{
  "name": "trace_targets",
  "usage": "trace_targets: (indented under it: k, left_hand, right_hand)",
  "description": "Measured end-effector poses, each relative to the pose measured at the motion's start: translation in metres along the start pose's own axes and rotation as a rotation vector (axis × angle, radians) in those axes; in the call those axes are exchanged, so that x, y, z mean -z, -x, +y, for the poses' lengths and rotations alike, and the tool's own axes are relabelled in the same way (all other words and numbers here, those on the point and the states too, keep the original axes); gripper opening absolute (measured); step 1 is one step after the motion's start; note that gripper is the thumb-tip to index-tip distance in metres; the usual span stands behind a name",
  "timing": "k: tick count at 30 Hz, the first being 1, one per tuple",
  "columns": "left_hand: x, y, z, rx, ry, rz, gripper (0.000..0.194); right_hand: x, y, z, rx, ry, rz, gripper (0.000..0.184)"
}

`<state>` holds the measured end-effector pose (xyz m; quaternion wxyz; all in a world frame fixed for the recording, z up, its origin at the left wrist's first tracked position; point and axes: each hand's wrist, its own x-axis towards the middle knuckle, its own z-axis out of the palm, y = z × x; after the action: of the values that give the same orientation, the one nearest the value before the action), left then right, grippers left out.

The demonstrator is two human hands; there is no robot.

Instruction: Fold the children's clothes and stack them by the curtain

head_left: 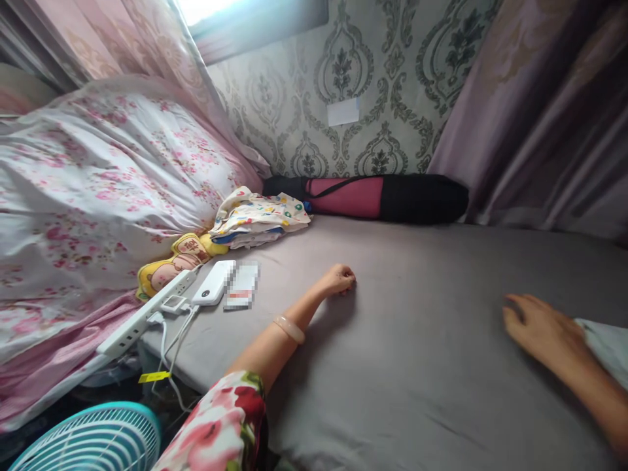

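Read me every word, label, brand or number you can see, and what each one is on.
No text reads clearly here.
Yellow plush: small dark marks, perhaps characters, too small to read.
Yellow cord tag: any print too small to read.
Pixelated rectangle: blocked out, unreadable.
White wall panel: no legible text.

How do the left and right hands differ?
The left hand is curled, fingers tucked in; the right hand is more open, thumb apart from the fingers. A pale bangle circles the left hand's arm; none shows on the right hand's. The right hand is beside a pale cloth; the left hand is away from it. Both are over the gray sheet.
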<state>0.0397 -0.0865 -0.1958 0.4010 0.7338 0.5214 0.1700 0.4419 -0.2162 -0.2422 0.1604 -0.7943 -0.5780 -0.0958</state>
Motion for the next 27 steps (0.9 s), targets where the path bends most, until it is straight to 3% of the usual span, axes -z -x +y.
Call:
trace_targets:
  k: [3,6,12,16,21,27]
  left_hand:
    - [0.017,-0.005,-0.010,0.026,-0.026,0.095,0.019]
    - [0.044,-0.011,-0.026,0.064,-0.090,0.264,0.022]
    - [0.119,-0.012,-0.060,0.155,-0.253,0.583,0.024]
    - [0.166,-0.002,-0.080,0.249,-0.351,0.753,0.028]
    - [0.216,0.013,-0.104,0.299,-0.508,0.938,0.035]
    - [0.257,0.010,-0.131,0.344,-0.677,0.858,0.037]
  right_hand:
    - [-0.004,0.002,-0.072,0.119,-0.095,-0.029,0.053]
    - [-0.015,0.009,-0.130,0.257,-0.231,-0.086,0.050]
    - [-0.019,0.029,-0.214,0.505,-0.291,-0.163,0.045]
    - [-0.015,0.038,-0.241,0.598,-0.276,-0.197,0.046]
    - [-0.018,0.046,-0.248,0.571,-0.244,-0.195,0.049]
    - [-0.018,0.049,-0.250,0.549,-0.225,-0.154,0.048]
